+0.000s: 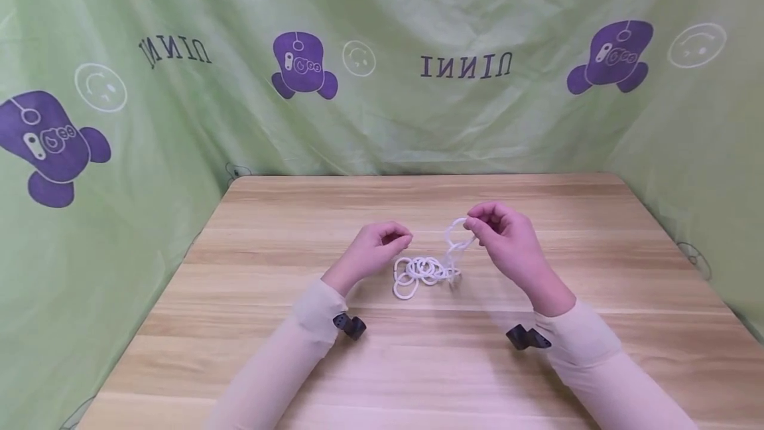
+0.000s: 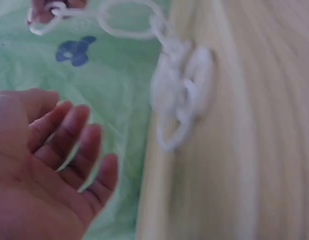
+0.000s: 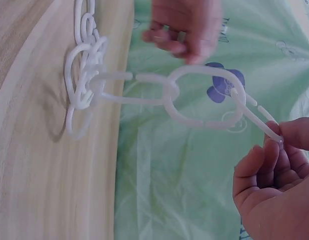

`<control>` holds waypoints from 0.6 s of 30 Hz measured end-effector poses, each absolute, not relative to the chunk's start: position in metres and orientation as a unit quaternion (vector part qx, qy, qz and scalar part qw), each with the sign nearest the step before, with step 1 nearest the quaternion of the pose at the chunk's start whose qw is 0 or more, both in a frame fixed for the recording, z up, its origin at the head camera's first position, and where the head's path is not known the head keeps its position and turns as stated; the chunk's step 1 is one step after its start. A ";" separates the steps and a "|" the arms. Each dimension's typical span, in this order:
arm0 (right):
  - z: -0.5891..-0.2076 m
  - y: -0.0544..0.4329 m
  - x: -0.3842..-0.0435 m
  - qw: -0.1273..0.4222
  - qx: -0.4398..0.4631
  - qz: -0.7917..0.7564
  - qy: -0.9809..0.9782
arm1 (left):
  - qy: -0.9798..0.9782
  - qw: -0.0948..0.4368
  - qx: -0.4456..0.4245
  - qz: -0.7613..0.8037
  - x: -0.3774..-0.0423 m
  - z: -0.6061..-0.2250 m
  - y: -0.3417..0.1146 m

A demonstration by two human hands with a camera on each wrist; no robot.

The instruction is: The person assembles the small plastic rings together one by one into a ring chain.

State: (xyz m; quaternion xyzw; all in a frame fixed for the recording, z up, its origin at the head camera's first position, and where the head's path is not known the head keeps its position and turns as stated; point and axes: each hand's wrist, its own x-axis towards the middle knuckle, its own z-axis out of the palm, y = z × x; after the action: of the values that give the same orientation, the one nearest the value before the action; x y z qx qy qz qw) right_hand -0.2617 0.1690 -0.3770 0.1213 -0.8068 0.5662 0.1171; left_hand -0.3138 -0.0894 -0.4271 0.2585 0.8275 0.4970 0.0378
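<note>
A white plastic chain [image 1: 425,271] of oval links lies partly heaped on the table between the hands. My right hand [image 1: 512,241] pinches its end link between thumb and index finger, and a few links rise off the heap toward it. The right wrist view shows this raised stretch, including a wide link [image 3: 203,70] with a small split in its side. To the left of the heap my left hand [image 1: 373,251] is held above the table, apart from the chain. Its fingers are loosely bent with nothing in them, as the left wrist view of the hand [image 2: 49,170] shows.
The wooden table [image 1: 286,211] ends at a green curtain [image 1: 382,131] printed with purple figures, which surrounds the back and sides. A small black device [image 1: 349,326] sits on the left sleeve, another black device [image 1: 528,337] on the right. Thin cords show beside the table edges.
</note>
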 end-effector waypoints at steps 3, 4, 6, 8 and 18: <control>-0.375 0.175 -0.262 0.120 0.116 0.568 -0.806 | 0.856 0.092 0.240 0.449 -0.316 -0.438 -0.096; -0.375 0.177 -0.262 0.119 0.115 0.570 -0.805 | 0.861 0.104 0.239 0.436 -0.317 -0.440 -0.098; -0.375 0.181 -0.262 0.120 0.112 0.573 -0.803 | 0.864 0.116 0.244 0.425 -0.318 -0.444 -0.099; -0.376 0.185 -0.262 0.118 0.106 0.577 -0.801 | 0.862 0.118 0.250 0.425 -0.319 -0.446 -0.100; -0.385 0.200 -0.264 0.114 0.085 0.596 -0.790 | 0.862 0.146 0.277 0.400 -0.314 -0.443 -0.098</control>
State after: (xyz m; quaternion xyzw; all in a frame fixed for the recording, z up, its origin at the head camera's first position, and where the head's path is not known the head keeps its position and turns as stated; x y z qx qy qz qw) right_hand -0.2639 0.2003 -0.3852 0.0849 -0.7905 0.5958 0.1138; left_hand -0.3137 -0.0984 -0.4432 0.2767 0.8615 0.4000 0.1458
